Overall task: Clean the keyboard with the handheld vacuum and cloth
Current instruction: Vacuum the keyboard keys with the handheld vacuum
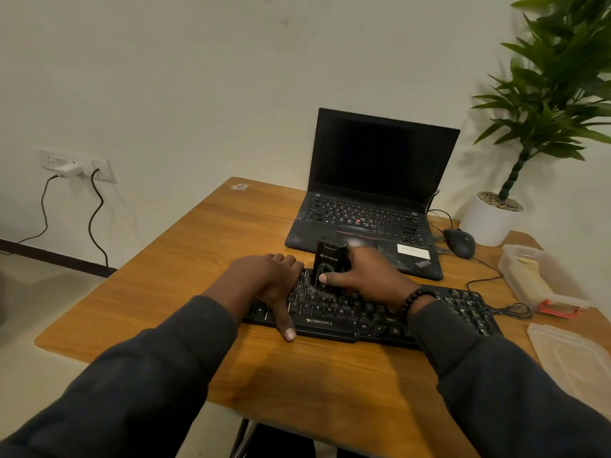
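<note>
Head view of keyboard cleaning in the vacuuming step. The black keyboard [370, 312] lies across the near half of the wooden counter [205, 233], in front of an open laptop [367, 206]. The right hand [367, 276] is clamped around the upright handheld vacuum [327, 262], thumb across its front face, with the nozzle end set down on the upper key rows left of centre. The left hand [267, 285] rests flat on the keyboard's left end, fingers straight and thumb reaching to the front edge, apparently steadying it; the two hands are close together but not touching. No cloth can be identified; a translucent container [542, 279] at the counter's right edge holds something pale that cannot be made out, with a loose lid [572, 358] near it. Likely hazards: the vacuum stands just in front of the laptop's palm rest, so a forward stroke could knock it against the laptop; hard downward pressure could lift or unseat a keycap; if the left hand lifts, the keyboard could slide; a sweep to the right brings the arm near the keyboard cable [512, 312] and the mouse [459, 242].
</note>
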